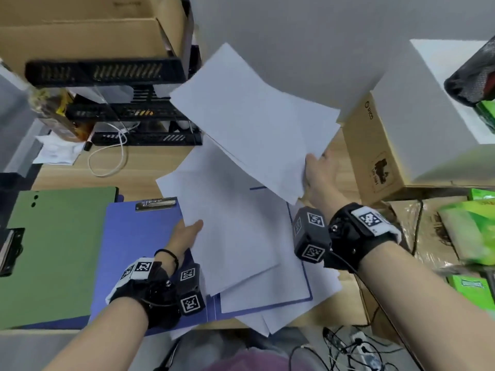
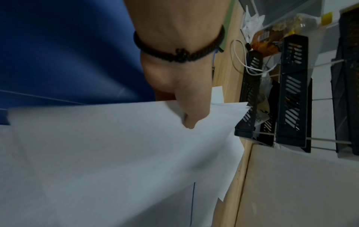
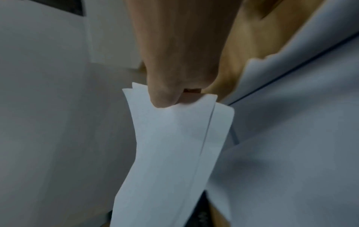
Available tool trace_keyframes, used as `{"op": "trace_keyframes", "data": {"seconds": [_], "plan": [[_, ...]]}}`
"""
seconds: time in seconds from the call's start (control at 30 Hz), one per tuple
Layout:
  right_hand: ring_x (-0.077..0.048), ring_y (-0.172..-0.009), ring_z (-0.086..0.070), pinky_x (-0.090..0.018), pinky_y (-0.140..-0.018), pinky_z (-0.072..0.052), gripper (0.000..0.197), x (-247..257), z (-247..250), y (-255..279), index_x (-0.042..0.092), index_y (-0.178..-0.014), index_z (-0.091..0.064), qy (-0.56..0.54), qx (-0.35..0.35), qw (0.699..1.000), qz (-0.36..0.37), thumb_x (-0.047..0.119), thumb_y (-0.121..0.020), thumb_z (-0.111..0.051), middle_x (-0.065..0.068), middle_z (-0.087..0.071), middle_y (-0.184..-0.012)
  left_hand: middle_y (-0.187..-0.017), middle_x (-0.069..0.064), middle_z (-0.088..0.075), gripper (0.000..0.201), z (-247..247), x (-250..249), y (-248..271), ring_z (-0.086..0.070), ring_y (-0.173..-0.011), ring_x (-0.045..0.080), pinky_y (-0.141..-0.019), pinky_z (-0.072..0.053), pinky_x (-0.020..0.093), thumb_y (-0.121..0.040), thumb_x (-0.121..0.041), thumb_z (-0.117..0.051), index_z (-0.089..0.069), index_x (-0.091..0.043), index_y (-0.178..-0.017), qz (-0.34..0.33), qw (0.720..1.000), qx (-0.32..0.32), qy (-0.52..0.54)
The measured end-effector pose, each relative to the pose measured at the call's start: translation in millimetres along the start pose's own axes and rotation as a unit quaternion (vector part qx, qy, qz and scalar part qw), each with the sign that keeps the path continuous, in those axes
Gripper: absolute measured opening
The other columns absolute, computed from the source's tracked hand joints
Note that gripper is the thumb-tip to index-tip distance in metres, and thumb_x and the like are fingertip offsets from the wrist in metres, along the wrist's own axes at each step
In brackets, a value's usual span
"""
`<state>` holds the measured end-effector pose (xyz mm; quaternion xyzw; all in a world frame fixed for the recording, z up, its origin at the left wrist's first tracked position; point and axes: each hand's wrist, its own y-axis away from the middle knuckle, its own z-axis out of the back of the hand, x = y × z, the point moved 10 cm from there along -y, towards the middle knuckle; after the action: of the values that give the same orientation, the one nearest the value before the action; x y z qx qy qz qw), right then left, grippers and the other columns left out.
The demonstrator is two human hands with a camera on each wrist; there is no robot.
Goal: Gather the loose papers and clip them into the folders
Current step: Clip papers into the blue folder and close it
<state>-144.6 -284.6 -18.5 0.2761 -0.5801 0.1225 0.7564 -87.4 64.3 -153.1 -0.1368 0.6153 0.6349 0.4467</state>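
Observation:
A blue clipboard folder (image 1: 139, 245) lies open on the wooden desk, its metal clip (image 1: 156, 204) at the far edge. Several loose white sheets (image 1: 241, 236) lie fanned across its right half. My left hand (image 1: 187, 231) pinches the left edge of the top sheets (image 2: 116, 145), thumb (image 2: 191, 116) on top. My right hand (image 1: 318, 175) pinches a thin stack of white papers (image 1: 254, 116) by a corner and holds it lifted over the desk; in the right wrist view the thumb (image 3: 163, 95) presses on that stack (image 3: 170, 145). A green folder (image 1: 53, 253) lies at the left.
Black stacked paper trays (image 1: 134, 113) and a cardboard box (image 1: 88, 28) stand at the back left, with a white cable (image 1: 117, 156) before them. A brown carton (image 1: 375, 145) stands at the right, green packages (image 1: 471, 231) beyond it. Cables hang below the desk's front edge.

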Motion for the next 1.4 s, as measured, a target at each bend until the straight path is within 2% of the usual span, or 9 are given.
{"op": "trace_keyframes", "data": {"seconds": [0.2, 0.5, 0.67, 0.77, 0.9, 1.03, 1.17, 1.3, 1.4], "plan": [[-0.023, -0.041, -0.060, -0.031, -0.048, -0.055, 0.017, -140, 5, 81, 0.008, -0.073, -0.053, 0.079, 0.153, 0.959, -0.224, -0.007, -0.082, -0.050, -0.008, -0.061, -0.055, -0.125, 0.006, -0.060, 0.035, -3, 12, 10, -0.058, -0.109, 0.025, -0.091, -0.045, 0.036, -0.098, -0.015, -0.051, -0.049, -0.013, -0.133, 0.003, 0.995, 0.057, 0.081], [-0.026, -0.064, -0.073, -0.029, -0.053, -0.058, 0.001, -182, 2, 143, 0.003, -0.092, -0.055, 0.154, 0.274, 0.904, -0.290, 0.002, -0.092, -0.055, -0.017, -0.069, -0.088, -0.107, -0.001, -0.072, 0.043, -25, 23, 17, -0.068, -0.096, 0.020, -0.079, -0.054, 0.039, -0.091, -0.060, -0.042, -0.060, -0.030, -0.116, 0.052, 0.974, 0.119, 0.185], [-0.037, -0.083, -0.072, -0.049, -0.076, -0.060, 0.013, -201, 12, 164, 0.007, -0.097, -0.053, 0.177, 0.274, 0.884, -0.335, 0.015, -0.089, -0.059, -0.012, -0.062, -0.095, -0.127, 0.012, -0.061, 0.039, -13, 25, 7, -0.062, -0.109, 0.028, -0.096, -0.048, 0.041, -0.087, -0.010, -0.067, -0.057, -0.006, -0.125, -0.014, 0.995, 0.037, 0.089], [-0.034, -0.085, -0.072, -0.060, -0.091, -0.050, 0.037, -210, 14, 173, 0.007, -0.111, -0.053, 0.183, 0.289, 0.869, -0.358, 0.036, -0.088, -0.059, -0.008, -0.065, -0.097, -0.123, 0.010, -0.061, 0.037, -17, 9, 11, -0.060, -0.105, 0.023, -0.091, -0.046, 0.035, -0.090, -0.007, -0.063, -0.056, -0.007, -0.125, -0.043, 0.994, 0.048, 0.091], [-0.039, -0.089, -0.071, -0.059, -0.084, -0.054, 0.047, -207, 1, 176, 0.012, -0.116, -0.048, 0.058, 0.248, 0.882, -0.397, 0.051, -0.091, -0.056, -0.014, -0.058, -0.114, -0.119, 0.010, -0.064, 0.030, -21, -38, 26, -0.064, -0.100, 0.025, -0.084, -0.053, 0.033, -0.091, -0.007, -0.061, -0.059, -0.010, -0.120, -0.087, 0.981, 0.101, 0.139], [-0.027, -0.092, -0.069, -0.042, -0.075, -0.058, 0.042, -167, -51, 165, 0.017, -0.111, -0.058, -0.041, 0.253, 0.900, -0.353, 0.055, -0.092, -0.051, -0.009, -0.063, -0.113, -0.115, 0.008, -0.068, 0.036, -10, -98, 47, -0.068, -0.100, 0.021, -0.087, -0.056, 0.033, -0.089, -0.003, -0.061, -0.057, -0.006, -0.124, -0.157, 0.952, 0.172, 0.197], [-0.017, -0.082, -0.069, -0.031, -0.071, -0.059, 0.019, -109, -87, 150, 0.010, -0.108, -0.060, -0.232, 0.209, 0.909, -0.277, 0.025, -0.097, -0.055, -0.004, -0.071, -0.090, -0.128, 0.013, -0.062, 0.037, 25, -128, 63, -0.062, -0.114, 0.025, -0.097, -0.051, 0.039, -0.087, -0.007, -0.061, -0.059, -0.010, -0.124, -0.192, 0.925, 0.206, 0.254], [-0.013, -0.063, -0.066, -0.028, -0.055, -0.052, 0.017, -81, -93, 130, 0.016, -0.085, -0.047, -0.194, 0.200, 0.940, -0.195, 0.006, -0.093, -0.059, -0.001, -0.066, -0.077, -0.131, 0.012, -0.060, 0.057, 78, -108, 51, -0.058, -0.121, 0.025, -0.092, -0.053, 0.037, -0.081, -0.017, -0.070, -0.052, -0.004, -0.134, -0.164, 0.928, 0.139, 0.306], [-0.017, -0.077, -0.066, -0.027, -0.062, -0.052, 0.018, -68, -91, 121, 0.013, -0.107, -0.059, -0.099, 0.217, 0.963, -0.127, 0.005, -0.091, -0.060, -0.003, -0.069, -0.094, -0.128, 0.009, -0.063, 0.051, 121, -90, 40, -0.062, -0.115, 0.022, -0.087, -0.055, 0.036, -0.089, -0.018, -0.063, -0.049, -0.006, -0.137, -0.154, 0.911, 0.068, 0.375]]}}
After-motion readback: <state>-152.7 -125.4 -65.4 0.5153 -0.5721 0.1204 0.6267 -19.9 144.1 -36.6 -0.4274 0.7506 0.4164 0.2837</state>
